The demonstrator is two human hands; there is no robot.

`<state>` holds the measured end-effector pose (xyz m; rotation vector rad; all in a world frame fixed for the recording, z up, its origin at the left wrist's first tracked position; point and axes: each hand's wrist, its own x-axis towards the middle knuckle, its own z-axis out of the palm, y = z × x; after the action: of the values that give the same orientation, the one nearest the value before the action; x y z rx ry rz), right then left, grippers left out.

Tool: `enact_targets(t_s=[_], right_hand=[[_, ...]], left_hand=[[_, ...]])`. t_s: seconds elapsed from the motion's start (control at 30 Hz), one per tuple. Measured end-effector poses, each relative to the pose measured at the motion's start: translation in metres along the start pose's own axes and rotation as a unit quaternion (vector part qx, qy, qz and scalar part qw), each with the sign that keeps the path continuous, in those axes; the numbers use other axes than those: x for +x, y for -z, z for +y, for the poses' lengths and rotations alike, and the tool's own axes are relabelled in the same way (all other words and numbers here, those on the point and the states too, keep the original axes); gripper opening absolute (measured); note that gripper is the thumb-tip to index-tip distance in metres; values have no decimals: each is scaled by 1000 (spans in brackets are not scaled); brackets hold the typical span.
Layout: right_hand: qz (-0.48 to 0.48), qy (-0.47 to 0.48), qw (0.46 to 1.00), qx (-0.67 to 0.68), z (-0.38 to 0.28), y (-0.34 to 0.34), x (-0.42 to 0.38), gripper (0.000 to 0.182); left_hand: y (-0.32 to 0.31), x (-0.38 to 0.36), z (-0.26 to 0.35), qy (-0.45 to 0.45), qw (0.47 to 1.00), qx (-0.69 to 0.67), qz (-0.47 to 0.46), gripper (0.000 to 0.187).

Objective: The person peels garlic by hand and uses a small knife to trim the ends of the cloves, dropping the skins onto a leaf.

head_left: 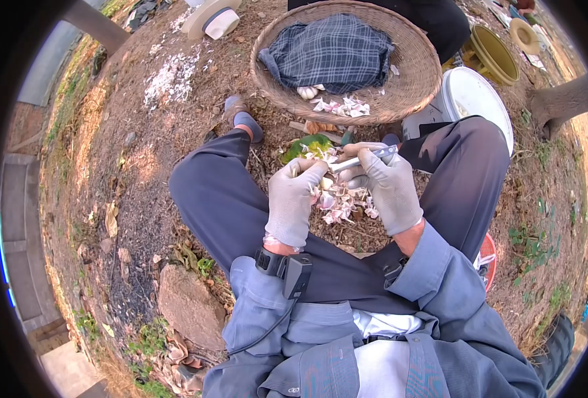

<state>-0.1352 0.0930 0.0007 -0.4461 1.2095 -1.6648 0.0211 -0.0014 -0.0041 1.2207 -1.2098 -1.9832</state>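
Observation:
My right hand [393, 192], in a pale work glove, grips a slim silver knife-like tool [363, 160] between thumb and fingers. The tool's tip points toward my left hand [294, 199], which wears a matching glove. The left thumb and fingers are pinched together around what looks like a garlic clove [325, 184], partly hidden by the fingers. Both hands are close together, above a heap of garlic skins and pieces [340, 209] on the ground between my legs.
Ahead stands a wide woven basket [407, 99] holding a dark checked cloth [334, 53], garlic bulbs [307, 91] and loose cloves [342, 106]. A white bucket [448, 93] and a yellow bucket [491, 56] are at right. A large stone [191, 306] lies left; another person sits beyond the basket.

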Motion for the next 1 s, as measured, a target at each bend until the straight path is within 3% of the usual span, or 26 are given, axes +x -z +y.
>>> enact_targets(t_s=[0.73,1.0], right_hand=[[-20,-3,995,97,5,11,4,39],[-33,-10,997,73,6,13,5,27]], left_hand=[[3,2,-5,-23,998,-49,18,12],[0,1,-2,-30,998,-43,23,13]])
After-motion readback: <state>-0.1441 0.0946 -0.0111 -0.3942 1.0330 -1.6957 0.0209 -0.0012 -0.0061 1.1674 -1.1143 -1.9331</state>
